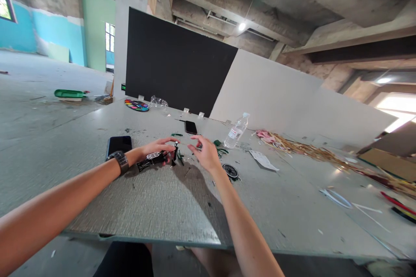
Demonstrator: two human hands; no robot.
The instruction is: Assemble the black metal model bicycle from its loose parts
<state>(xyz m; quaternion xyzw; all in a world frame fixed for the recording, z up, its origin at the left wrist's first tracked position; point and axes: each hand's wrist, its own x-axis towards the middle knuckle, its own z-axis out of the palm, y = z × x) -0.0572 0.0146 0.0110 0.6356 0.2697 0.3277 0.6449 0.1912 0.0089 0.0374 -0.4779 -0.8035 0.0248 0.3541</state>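
Note:
My left hand is closed around a small black model bicycle frame, held low over the table. A silvery rack-like part shows on top of the frame, and a black upright with a bright tip stands at its right end. My right hand hovers just to the right, thumb and forefinger curved and apart, with nothing I can make out between them. A black spoked wheel lies flat beside my right wrist. Dark green plastic pieces lie behind and between the hands.
Two phones, one at left and one behind my hands, lie on the grey table. A water bottle, paper sheet and paint palette lie farther back. Straw-like strips run along the right. A black panel stands behind.

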